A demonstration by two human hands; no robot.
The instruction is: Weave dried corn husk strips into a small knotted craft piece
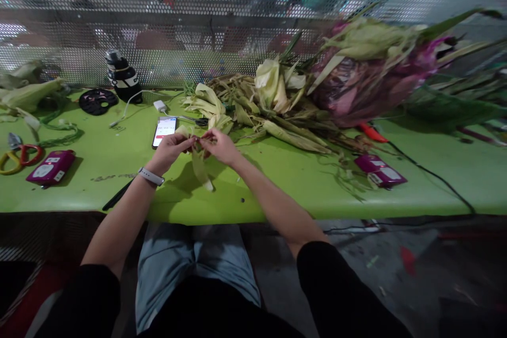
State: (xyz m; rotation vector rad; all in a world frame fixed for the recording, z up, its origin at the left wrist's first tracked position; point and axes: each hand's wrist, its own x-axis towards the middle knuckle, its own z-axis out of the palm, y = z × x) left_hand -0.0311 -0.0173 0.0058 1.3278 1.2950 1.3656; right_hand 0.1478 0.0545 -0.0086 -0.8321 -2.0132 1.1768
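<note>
Pale green corn husk (201,169) hangs down between my hands over the table. My left hand (171,149), with a light band on its wrist, is closed on the husk with thumb and fingers pinched. Close against it, my right hand (220,146) also pinches the husk; the fingertips of both hands nearly meet. Exactly what lies between the fingertips is too small to make out. Just beyond my left hand lies a phone (165,131) with a lit screen. A heap of corn husks (277,111) spreads behind and to the right of my hands.
On the green table (277,185) at left lie scissors (24,156) and a purple box (51,167). A dark bottle (122,78) stands by the perforated metal screen (237,26). At right are a purple bundle (356,79), another purple box (380,170) and a black cable (431,171).
</note>
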